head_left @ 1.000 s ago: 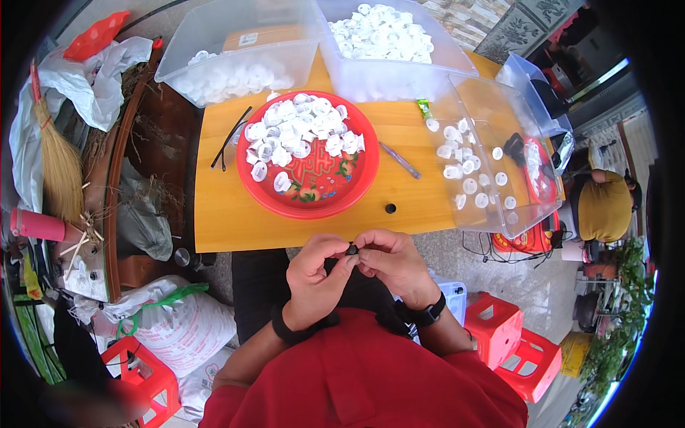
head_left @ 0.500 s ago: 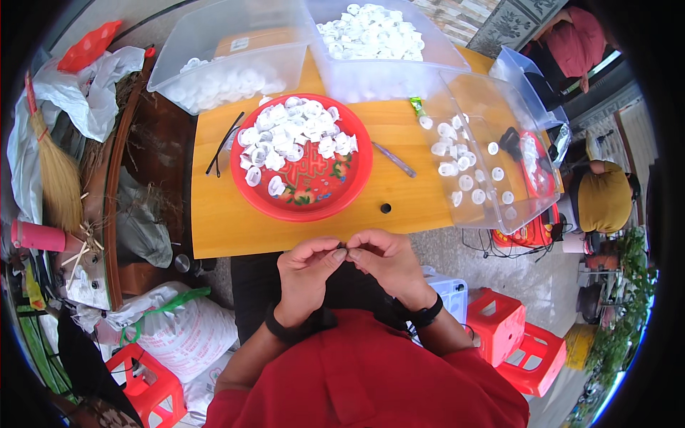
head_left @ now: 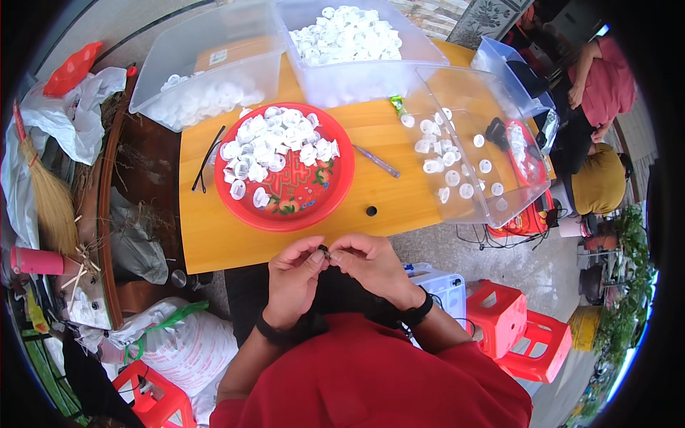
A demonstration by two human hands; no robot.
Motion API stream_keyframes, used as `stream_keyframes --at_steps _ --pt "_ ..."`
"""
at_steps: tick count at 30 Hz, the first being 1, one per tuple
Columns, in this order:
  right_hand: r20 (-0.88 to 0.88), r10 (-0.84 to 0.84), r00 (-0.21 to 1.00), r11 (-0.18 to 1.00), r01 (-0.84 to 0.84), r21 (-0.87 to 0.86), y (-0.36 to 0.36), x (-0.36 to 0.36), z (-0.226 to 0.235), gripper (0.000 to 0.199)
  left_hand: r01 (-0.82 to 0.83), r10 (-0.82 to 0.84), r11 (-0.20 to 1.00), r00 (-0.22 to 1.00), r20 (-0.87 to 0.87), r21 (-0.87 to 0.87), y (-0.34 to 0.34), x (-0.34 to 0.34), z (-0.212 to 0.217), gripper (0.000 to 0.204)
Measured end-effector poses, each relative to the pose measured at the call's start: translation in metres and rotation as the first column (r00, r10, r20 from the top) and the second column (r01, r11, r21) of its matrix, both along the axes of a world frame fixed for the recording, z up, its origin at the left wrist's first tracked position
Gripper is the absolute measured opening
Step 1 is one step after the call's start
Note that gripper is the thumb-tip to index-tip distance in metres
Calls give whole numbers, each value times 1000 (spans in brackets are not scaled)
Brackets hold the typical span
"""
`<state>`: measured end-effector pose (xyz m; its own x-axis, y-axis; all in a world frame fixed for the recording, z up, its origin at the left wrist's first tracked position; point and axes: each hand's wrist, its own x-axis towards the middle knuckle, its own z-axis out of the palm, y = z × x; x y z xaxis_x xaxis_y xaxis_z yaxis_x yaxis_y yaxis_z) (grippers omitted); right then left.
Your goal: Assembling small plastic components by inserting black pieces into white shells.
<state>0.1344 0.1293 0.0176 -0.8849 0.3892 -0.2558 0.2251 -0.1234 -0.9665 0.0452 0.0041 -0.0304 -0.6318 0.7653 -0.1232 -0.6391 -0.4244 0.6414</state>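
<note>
Just off the near edge of the wooden table (head_left: 242,251), my left hand (head_left: 294,279) and my right hand (head_left: 377,265) meet at the fingertips. Both are closed in a pinch on a small black piece (head_left: 324,250), too small to make out its kind. Beyond them stands a red basin (head_left: 325,203) with a patterned floor, partly heaped with small white plastic parts (head_left: 264,146). A small black cylindrical piece (head_left: 371,211) rests on the table to the right of the basin, near a slim pen-like tool (head_left: 377,161).
Clear plastic bins (head_left: 207,89) line the far side, holding more white parts. At right, a transparent bin (head_left: 467,214) has white parts scattered around it. Red stools (head_left: 499,321) and a white sack (head_left: 189,342) flank me. Two people (head_left: 603,85) are at the right.
The view has shifted slightly, so the table and basin appear lower and further left. My hands stay pinched together; more of the black piece shows between the fingertips.
</note>
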Motion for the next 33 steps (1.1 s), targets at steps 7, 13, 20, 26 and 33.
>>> stream_keyframes --at_steps 7,13,20,26,33 --pt "-141 -343 929 832 370 414 33 9 -28 12 91 -110 992 963 247 90 4 -11 5 18" --pt "-245 -307 920 250 327 911 51 -3 -47 24 107 -135 988 950 282 112 6 -14 2 17" --pt "-254 -167 953 252 291 923 51 -7 -52 24 119 -145 987 952 269 110 7 -13 1 17" --pt "-200 14 980 697 133 704 14 1 -11 16 142 -173 980 954 245 137 8 -13 1 17" --pt "-61 -174 983 984 176 35 5 -3 -21 14 144 -185 971 958 220 190 10 -14 2 16"
